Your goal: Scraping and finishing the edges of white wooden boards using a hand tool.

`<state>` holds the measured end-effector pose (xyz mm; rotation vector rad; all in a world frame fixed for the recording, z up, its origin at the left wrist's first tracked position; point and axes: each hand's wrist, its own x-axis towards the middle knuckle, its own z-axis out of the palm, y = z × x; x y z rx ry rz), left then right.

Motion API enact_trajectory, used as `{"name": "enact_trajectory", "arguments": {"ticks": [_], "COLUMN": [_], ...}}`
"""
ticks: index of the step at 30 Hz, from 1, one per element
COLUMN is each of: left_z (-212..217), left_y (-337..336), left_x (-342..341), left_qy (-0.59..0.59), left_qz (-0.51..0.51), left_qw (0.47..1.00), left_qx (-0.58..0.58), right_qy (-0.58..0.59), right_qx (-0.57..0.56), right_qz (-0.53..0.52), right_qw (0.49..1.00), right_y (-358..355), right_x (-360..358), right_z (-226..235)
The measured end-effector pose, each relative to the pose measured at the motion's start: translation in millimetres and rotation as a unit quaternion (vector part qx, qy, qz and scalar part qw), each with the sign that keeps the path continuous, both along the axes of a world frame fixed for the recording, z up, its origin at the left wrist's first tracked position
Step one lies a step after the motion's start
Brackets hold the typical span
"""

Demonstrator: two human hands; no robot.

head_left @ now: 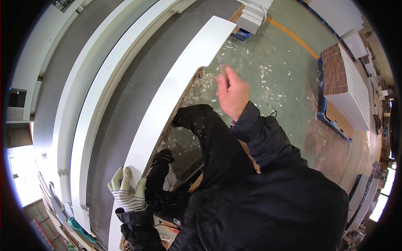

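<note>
A long white panel [167, 96] runs lengthwise in front of me, its edge nearest my legs rough and brown with a stepped cutout toward the far end. My left hand [129, 193], in a white and grey striped work glove with pale green fingers, rests on the panel's near end, fingers spread over the top and thumb by the rough edge. Raised off the panel near the cutout, my bare right hand [233, 93] is closed, its fingers curled together and slightly blurred. Whatever may be between its fingertips is too indistinct to name.
Two more long white panels [90, 113] lie on the grey worktable [121, 94] to the left. Small pale chips [205, 83] litter the green floor. At the right, stacked white boards [345, 83] stand on a blue pallet [331, 121]. My legs are beside the panel.
</note>
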<state>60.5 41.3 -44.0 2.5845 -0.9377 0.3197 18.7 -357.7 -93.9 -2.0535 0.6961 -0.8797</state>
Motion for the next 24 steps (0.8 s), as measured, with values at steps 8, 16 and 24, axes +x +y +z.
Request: {"name": "enact_trajectory", "arguments": {"ticks": [8, 16, 24], "left_z": [-1, 0, 3], "left_y": [0, -1, -55], "left_x": [1, 1, 24], "left_qy": [-0.012, -0.028, -0.001], "left_qz": [0.000, 0.004, 0.027], "left_qw": [1.000, 0.999, 1.000], "left_qx": [0.004, 0.015, -0.008], "right_qy": [0.075, 0.042, 0.005], "right_qx": [-0.163, -0.163, -0.164], "right_qz": [0.168, 0.227, 0.355], "right_qw": [0.969, 0.959, 0.920], "right_y": [48, 40, 127], "right_x": [-2, 0, -16], "right_z": [6, 6, 13]}}
